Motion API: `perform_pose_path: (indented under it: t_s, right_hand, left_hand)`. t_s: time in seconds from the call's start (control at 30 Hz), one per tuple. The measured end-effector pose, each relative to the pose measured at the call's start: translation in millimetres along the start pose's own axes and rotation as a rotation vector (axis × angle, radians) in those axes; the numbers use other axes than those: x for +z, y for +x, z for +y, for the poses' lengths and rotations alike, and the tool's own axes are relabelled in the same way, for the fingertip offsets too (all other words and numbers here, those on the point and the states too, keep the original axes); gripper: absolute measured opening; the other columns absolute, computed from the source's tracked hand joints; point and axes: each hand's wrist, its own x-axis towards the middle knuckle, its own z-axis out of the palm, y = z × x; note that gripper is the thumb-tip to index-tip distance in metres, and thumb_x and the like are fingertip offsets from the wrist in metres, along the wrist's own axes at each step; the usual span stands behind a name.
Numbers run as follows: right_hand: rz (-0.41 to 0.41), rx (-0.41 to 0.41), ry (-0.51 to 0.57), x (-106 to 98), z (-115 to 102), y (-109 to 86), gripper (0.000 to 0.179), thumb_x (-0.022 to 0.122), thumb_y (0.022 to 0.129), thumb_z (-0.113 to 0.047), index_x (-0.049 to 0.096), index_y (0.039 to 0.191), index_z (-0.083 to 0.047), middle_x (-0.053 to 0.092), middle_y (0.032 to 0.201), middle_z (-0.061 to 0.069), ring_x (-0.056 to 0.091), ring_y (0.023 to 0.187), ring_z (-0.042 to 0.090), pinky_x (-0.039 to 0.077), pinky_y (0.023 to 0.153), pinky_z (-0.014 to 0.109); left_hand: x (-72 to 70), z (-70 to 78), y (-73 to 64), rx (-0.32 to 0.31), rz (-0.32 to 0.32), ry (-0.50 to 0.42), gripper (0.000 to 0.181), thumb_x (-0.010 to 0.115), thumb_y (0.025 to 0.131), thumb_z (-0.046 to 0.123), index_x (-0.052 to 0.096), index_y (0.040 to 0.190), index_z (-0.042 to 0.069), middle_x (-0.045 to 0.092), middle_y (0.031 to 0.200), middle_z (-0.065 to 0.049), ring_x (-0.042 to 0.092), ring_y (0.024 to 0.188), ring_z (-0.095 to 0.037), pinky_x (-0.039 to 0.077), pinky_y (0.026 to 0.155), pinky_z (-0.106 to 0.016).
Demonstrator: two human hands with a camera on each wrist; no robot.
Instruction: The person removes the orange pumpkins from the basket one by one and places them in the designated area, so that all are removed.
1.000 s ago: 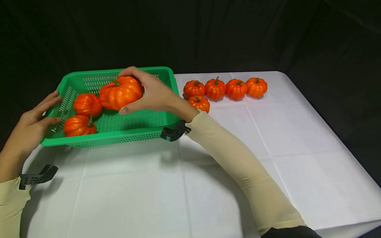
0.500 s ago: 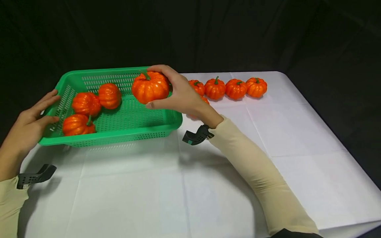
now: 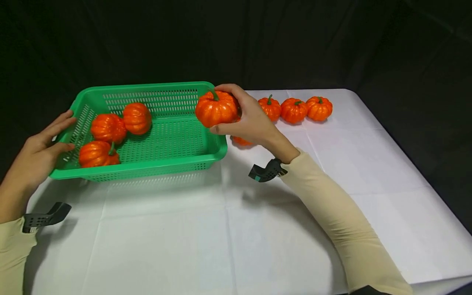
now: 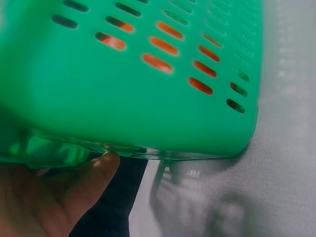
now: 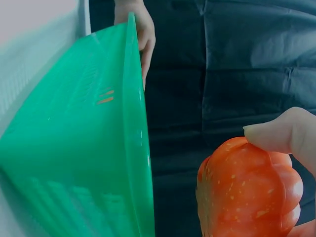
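Note:
In the head view my right hand [image 3: 250, 116] grips a small orange pumpkin [image 3: 216, 109] with a green stem, thumb in front and fingers behind. It is held up over the right end of a green plastic basket [image 3: 147, 164]. The right wrist view shows this pumpkin [image 5: 249, 190] under my thumb, apart from the basket's rim [image 5: 138, 143]. My left hand [image 3: 37, 157] rests on the basket's left end, its fingers fairly straight over the rim. Three pumpkins lie in the left part of the basket, including one pumpkin [image 3: 137, 119] toward the back.
On the white-covered table [image 3: 155, 241], a row of pumpkins stands at the back right, ending with a pumpkin [image 3: 319, 109] on the far right. Another pumpkin [image 3: 242, 141] is partly hidden behind my right hand. A black curtain [image 3: 236, 41] hangs behind.
My right hand has moved right with its pumpkin, from above the basket's middle to its right end, uncovering the third pumpkin inside. My left hand stays on the left rim.

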Motion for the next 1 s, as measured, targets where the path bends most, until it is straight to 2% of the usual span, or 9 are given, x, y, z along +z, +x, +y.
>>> perform_pose_path:
  t_s: [0.07, 0.23, 0.47, 0.53, 0.67, 0.87, 1.0]
  right_hand:
    - [0.011, 0.017, 0.005, -5.3, 2.0, -2.2, 0.068, 0.075, 0.071, -0.010, 0.043, 0.131, -0.008, 0.050, 0.122, 0.003, 0.049, 0.104, 0.020, 0.048, 0.083, 0.035]
    - [0.048, 0.073, 0.008, -21.3, 2.5, -10.9, 0.068, 0.074, 0.072, -0.009, 0.043, 0.132, -0.010, 0.050, 0.123, 0.004, 0.050, 0.106, 0.021, 0.048, 0.084, 0.036]
    - [0.094, 0.146, 0.014, -40.9, 15.9, -21.3, 0.067, 0.073, 0.073, -0.008, 0.042, 0.132, -0.010, 0.049, 0.123, 0.004, 0.049, 0.108, 0.021, 0.046, 0.088, 0.038]
    - [0.103, 0.166, 0.007, -45.2, 20.1, -23.4, 0.068, 0.073, 0.073, -0.009, 0.041, 0.133, -0.010, 0.048, 0.125, 0.003, 0.048, 0.109, 0.022, 0.045, 0.089, 0.038]
    - [0.124, 0.182, 0.010, -53.8, 32.2, -25.3, 0.070, 0.075, 0.072, -0.009, 0.041, 0.133, -0.012, 0.047, 0.126, 0.003, 0.047, 0.110, 0.022, 0.044, 0.091, 0.037]
    - [0.149, 0.196, 0.020, -67.4, 60.1, -24.7, 0.074, 0.078, 0.071, -0.011, 0.041, 0.134, -0.018, 0.046, 0.128, 0.000, 0.046, 0.111, 0.021, 0.044, 0.092, 0.037]
    - [0.164, 0.199, 0.003, -73.7, 72.5, -23.2, 0.075, 0.079, 0.070, -0.011, 0.042, 0.134, -0.019, 0.046, 0.128, 0.000, 0.046, 0.111, 0.021, 0.043, 0.093, 0.037]
  left_hand:
    - [0.2, 0.5, -0.2, 0.004, -0.001, -0.007, 0.052, 0.039, 0.097, 0.010, 0.028, 0.148, 0.016, 0.013, 0.150, 0.021, 0.007, 0.138, -0.011, 0.015, 0.109, -0.045]
    - [-0.6, -0.1, 0.8, 0.010, 0.002, 0.007, 0.052, 0.039, 0.097, 0.010, 0.028, 0.148, 0.016, 0.013, 0.150, 0.021, 0.006, 0.139, -0.011, 0.013, 0.108, -0.050]
    - [-0.6, 1.5, -0.1, -0.002, 0.000, 0.008, 0.052, 0.039, 0.097, 0.012, 0.028, 0.148, 0.017, 0.013, 0.150, 0.022, 0.007, 0.139, -0.013, 0.019, 0.107, -0.045]
    - [-0.6, 1.8, -0.7, -0.003, 0.000, 0.005, 0.052, 0.039, 0.097, 0.011, 0.028, 0.148, 0.017, 0.013, 0.150, 0.022, 0.007, 0.139, -0.013, 0.017, 0.108, -0.047]
    - [-0.7, 2.3, -1.6, -0.005, 0.002, 0.010, 0.052, 0.039, 0.097, 0.011, 0.028, 0.148, 0.018, 0.013, 0.150, 0.021, 0.008, 0.139, -0.013, 0.018, 0.107, -0.046]
    - [-1.1, 2.4, -1.8, 0.004, 0.002, 0.024, 0.051, 0.040, 0.098, 0.013, 0.029, 0.148, 0.019, 0.013, 0.150, 0.021, 0.010, 0.139, -0.014, 0.027, 0.102, -0.037]
    - [-0.5, 2.1, -1.8, 0.007, -0.001, 0.021, 0.052, 0.039, 0.098, 0.012, 0.027, 0.148, 0.018, 0.012, 0.150, 0.022, 0.010, 0.138, -0.013, 0.025, 0.103, -0.037]
